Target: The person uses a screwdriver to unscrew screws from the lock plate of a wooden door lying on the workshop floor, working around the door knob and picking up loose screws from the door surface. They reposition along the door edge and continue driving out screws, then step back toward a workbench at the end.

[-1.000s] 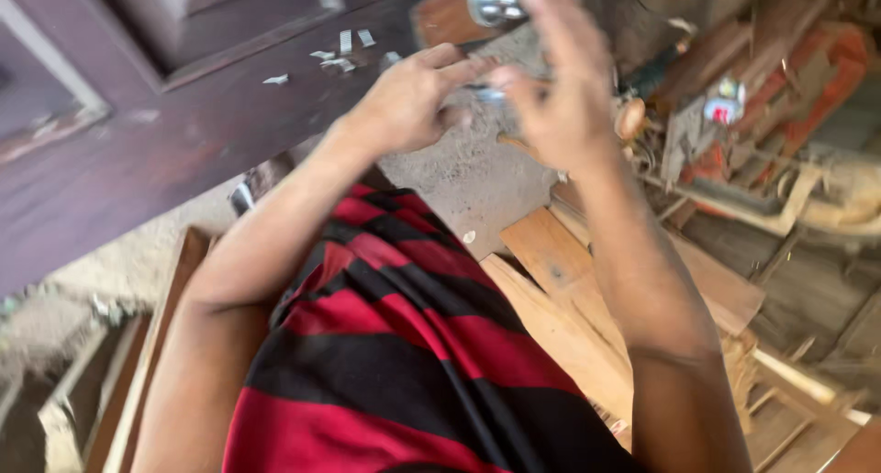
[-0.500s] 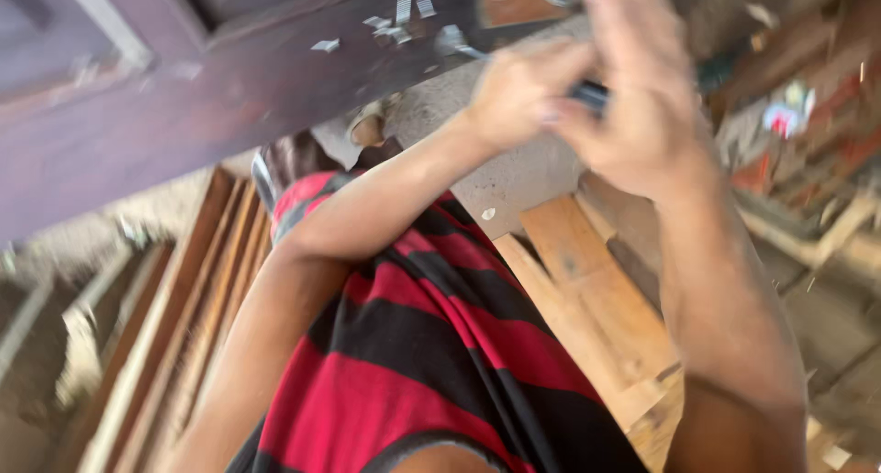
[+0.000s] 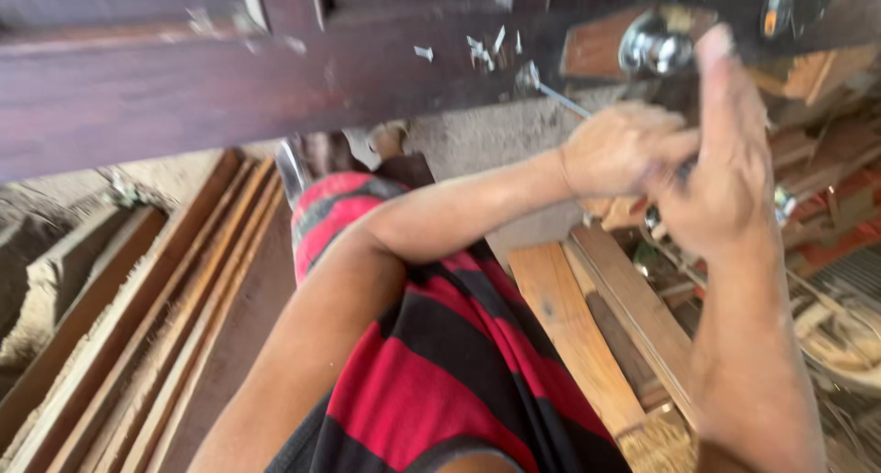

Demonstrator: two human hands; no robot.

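Observation:
A dark brown wooden door [image 3: 184, 97] lies flat across the top of the view, with pale wood chips [image 3: 482, 49] on it. A shiny round metal door knob [image 3: 653, 44] sits near its right edge. My left hand [image 3: 624, 147] is closed in a fist around a thin metal tool [image 3: 555, 92] whose shaft points up and left to the door's edge. My right hand [image 3: 725, 175] is pressed against the left fist, fingers stretched up and just below the knob. What the right palm holds is hidden and blurred.
Light wooden planks [image 3: 574, 331] lie on the floor at the lower right, and long wooden strips [image 3: 156, 317] at the lower left. Red machinery and clutter [image 3: 826, 225] stand at the right. My red and black striped shirt [image 3: 431, 363] fills the bottom centre.
The view has swung, so both hands now sit further right and lower. The knob has come into plain view above them. The hands stay pressed together at the door's edge.

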